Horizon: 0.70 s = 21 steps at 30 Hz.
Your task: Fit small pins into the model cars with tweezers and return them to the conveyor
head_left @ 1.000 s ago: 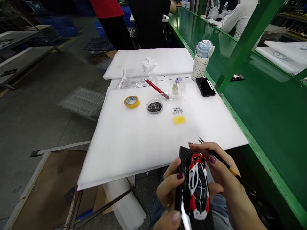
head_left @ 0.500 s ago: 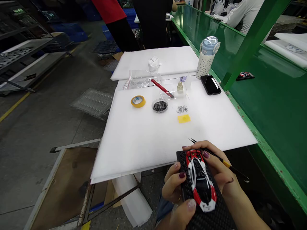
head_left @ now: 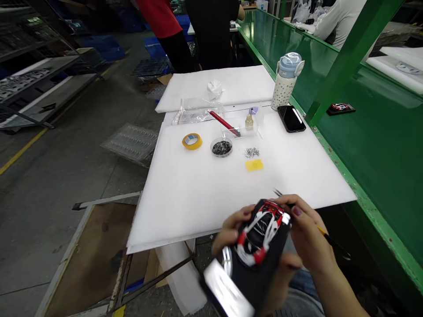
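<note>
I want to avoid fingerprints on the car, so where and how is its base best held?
Probably by the two long edges of the base, gripped from left and right: it is flat, oblong and reaches beyond the car, leaving borders to pinch without touching the bodywork.

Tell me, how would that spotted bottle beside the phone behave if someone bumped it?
The bottle might tip fairly easily, since it stands upright and is tall for its width. Once down, it could roll, as its body looks round. It seems stiff rather than squashy, judging by its straight, undented sides.
</note>
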Available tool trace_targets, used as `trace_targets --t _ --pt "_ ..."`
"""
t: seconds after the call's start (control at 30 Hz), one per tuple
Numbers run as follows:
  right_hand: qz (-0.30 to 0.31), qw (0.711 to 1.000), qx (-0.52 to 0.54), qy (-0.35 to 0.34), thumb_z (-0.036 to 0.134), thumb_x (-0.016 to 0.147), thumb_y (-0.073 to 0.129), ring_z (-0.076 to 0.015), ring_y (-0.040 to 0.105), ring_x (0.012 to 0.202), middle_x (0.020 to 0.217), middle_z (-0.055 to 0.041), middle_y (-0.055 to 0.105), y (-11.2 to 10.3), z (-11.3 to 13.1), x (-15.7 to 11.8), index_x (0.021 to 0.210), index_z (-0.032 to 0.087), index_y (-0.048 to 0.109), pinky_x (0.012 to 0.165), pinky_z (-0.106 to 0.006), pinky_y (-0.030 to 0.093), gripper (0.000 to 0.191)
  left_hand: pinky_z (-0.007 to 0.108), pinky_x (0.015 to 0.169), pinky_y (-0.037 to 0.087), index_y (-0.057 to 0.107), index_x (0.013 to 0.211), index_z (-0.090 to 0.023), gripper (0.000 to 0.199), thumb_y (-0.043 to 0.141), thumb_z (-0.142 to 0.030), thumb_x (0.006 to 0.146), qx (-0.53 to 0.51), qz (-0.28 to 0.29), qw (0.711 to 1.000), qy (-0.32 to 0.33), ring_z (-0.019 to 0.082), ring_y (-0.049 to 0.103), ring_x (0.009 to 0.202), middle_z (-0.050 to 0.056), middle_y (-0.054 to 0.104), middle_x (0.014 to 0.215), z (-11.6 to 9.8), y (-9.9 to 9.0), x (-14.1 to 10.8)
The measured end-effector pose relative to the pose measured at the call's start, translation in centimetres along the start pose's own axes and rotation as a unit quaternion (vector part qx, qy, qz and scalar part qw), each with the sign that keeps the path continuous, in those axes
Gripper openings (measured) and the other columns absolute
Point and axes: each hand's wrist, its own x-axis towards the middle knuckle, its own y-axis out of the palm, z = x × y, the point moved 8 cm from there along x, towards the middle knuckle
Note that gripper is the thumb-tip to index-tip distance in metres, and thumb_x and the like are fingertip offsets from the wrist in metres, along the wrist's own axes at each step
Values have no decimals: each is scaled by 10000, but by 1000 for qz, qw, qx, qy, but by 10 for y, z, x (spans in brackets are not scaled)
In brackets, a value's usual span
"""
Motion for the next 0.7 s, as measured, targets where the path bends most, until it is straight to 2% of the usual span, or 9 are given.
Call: trace_targets --t 0.03,0.07,0.13,0.17,0.23,0.37,0.5,0.6,0.7 --pt "-20 999 -2 -46 487 950 692 -201 762 1003 1030 -43 817 -7 7 1 999 259 793 923 -288 582 254 344 1058 534 673 1125 -397 605 978 -472 608 -53 -12 998 41 185 656 1130 -50 672 1107 -5 3 8" --pt "-39 995 -6 -88 478 960 680 -193 767 988 1010 -44 819 -13 13 0 990 253 796 914 -275 586 256 335 961 579 684 1179 -347 554 903 -545 709 -99 34 994 -20 187 698 1014 -16 694 1024 5 15 18" --pt "-67 986 -26 -152 445 974 667 -184 770 976 1002 -47 819 -22 24 -3 987 240 798 905 -260 591 244 332 711 611 704 1209 -220 649 872 -605 714 -167 170 953 -185 216 730 788 32 727 856 26 46 27" --pt "-75 981 -39 -173 425 981 662 -182 767 988 1010 -48 817 -25 29 -6 999 236 797 914 -259 589 233 313 646 592 690 1240 -179 707 869 -611 709 -189 206 926 -255 212 725 723 51 742 824 33 55 28" --pt "-79 976 -68 -193 370 991 661 -184 751 1063 1069 -42 808 -25 33 -10 1040 240 786 966 -266 573 187 269 555 545 658 1287 -144 800 872 -624 685 -219 219 888 -341 191 700 636 73 762 808 41 61 31" --pt "-46 977 -105 -178 304 996 670 -191 685 1245 1258 -24 765 -15 30 -12 1134 281 747 1055 -276 535 160 233 546 544 630 1308 -68 891 935 -542 618 -268 200 826 -453 179 702 635 81 757 802 50 66 25" --pt "-45 978 -135 -151 374 965 722 -249 657 1290 1328 -54 733 -7 28 -9 1117 281 736 1109 -379 521 179 208 587 565 618 1281 21 763 770 -550 798 -302 187 786 -506 154 711 652 84 728 791 53 72 18" --pt "-56 974 -172 -134 423 947 742 -277 661 1278 1350 -77 720 -4 29 -6 1137 273 733 1094 -419 537 242 196 610 568 580 1323 21 732 508 -611 961 -324 148 776 -520 144 719 661 88 716 789 53 74 17" --pt "-57 972 -184 -134 422 954 735 -261 684 1241 1318 -67 737 -2 31 -2 1169 276 731 1060 -390 565 260 199 623 571 530 1386 23 766 352 -625 1018 -333 101 782 -517 151 721 660 95 718 783 53 74 18"
